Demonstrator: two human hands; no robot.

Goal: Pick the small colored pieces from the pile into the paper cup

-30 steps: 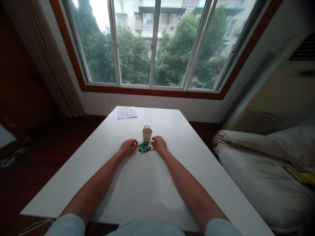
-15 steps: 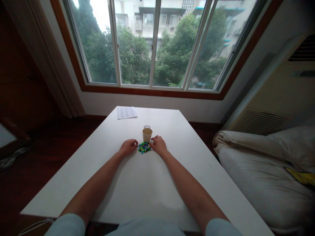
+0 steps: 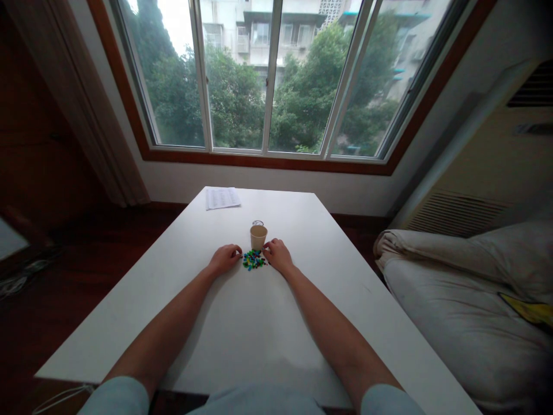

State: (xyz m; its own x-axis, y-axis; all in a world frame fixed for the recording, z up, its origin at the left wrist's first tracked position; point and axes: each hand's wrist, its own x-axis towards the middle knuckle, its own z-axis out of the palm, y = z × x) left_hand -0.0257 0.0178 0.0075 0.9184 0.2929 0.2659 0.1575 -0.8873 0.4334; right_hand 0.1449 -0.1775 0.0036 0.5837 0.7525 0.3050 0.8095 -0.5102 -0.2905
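A pile of small beads (image 3: pixel 253 260) in green, blue, yellow and other colours lies on the white table (image 3: pixel 259 323). Just behind it stands a tan paper cup (image 3: pixel 258 238), upright with its mouth towards me. On the pile's left edge rests my left hand (image 3: pixel 225 258), its fingers curled in and closed. My right hand (image 3: pixel 279 255) is at the right edge of the pile, close beside the cup, with bent fingers pointing at the beads. Whatever either set of fingertips holds is too small to make out.
Behind the cup is a small round clear object (image 3: pixel 258 222) with a dark rim. Printed paper sheets (image 3: pixel 223 197) lie at the table's far left. A couch with a pale cover (image 3: pixel 458 311) stands on the right. The window (image 3: pixel 268 80) is beyond the table.
The fingers of my right hand have shifted slightly at the pile's edge. My left hand, the cup and the papers are where they were.
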